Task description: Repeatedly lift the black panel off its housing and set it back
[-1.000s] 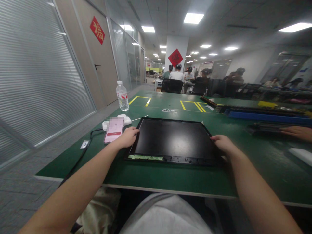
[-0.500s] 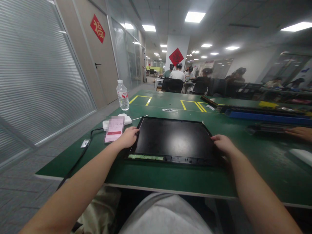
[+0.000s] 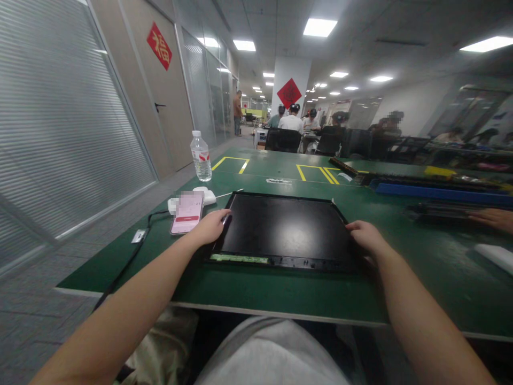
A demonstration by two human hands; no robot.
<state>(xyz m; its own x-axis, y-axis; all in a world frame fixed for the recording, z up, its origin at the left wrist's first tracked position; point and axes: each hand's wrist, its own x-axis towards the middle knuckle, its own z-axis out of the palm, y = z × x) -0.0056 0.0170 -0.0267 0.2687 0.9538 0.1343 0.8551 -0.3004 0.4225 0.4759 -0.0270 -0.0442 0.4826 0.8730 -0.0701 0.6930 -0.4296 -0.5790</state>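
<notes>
A flat black display panel (image 3: 286, 227) lies on the green table in front of me, with a light glare on its screen. Along its near edge runs a green strip (image 3: 239, 259), probably a circuit board. My left hand (image 3: 211, 225) grips the panel's left edge, thumb on top. On the opposite side my right hand (image 3: 366, 236) holds the right edge, its lower fingers partly hidden by the frame's side. A phone (image 3: 186, 214) with a pink screen rests left of the panel, close to my left hand.
Behind the phone are a white device (image 3: 205, 195) and an upright water bottle (image 3: 201, 156). A black cable (image 3: 132, 256) hangs over the table's left edge. At right, a co-worker's hand (image 3: 495, 218) is near dark parts; a blue bar (image 3: 433, 191) lies beyond.
My left thumb has shifted slightly along the panel's left edge. The panel and my right hand stay put. A standing person has appeared in the far corridor.
</notes>
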